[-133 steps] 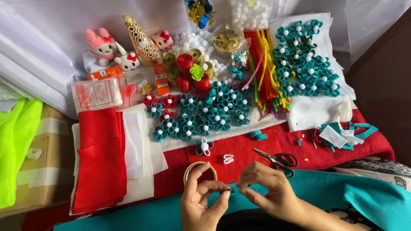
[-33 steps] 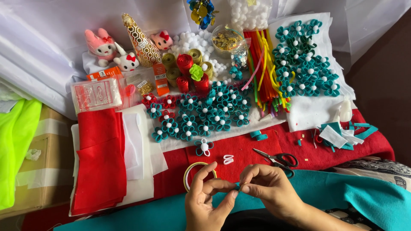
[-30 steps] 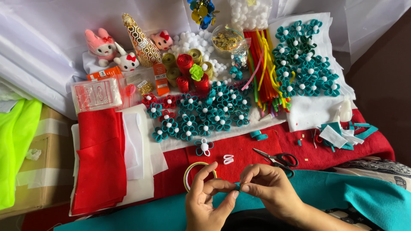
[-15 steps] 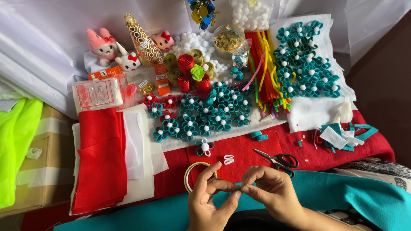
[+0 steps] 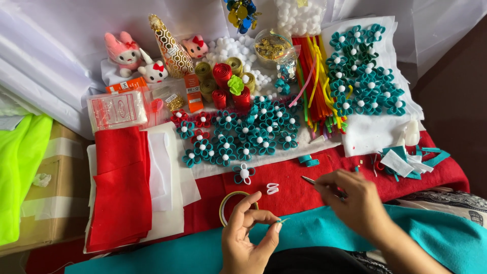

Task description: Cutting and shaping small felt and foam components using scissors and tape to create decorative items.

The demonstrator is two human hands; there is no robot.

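In the head view, the left hand (image 5: 248,238) pinches a thin needle-like piece (image 5: 282,220) between thumb and forefinger, its tip poking out to the right of the fingertips, with the tape ring (image 5: 227,203) lying just above the hand on the red felt surface (image 5: 294,187). The right hand (image 5: 355,200) closes on the scissors (image 5: 310,180), whose blades jut out left of its knuckles, while a white loop piece (image 5: 272,188) lies between the two hands and a teal felt sheet (image 5: 314,231) spreads beneath both.

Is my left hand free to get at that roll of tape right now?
Probably yes. The left hand pinches only a small strip, and the roll of tape lies uncovered on the red cloth just beside its fingers.
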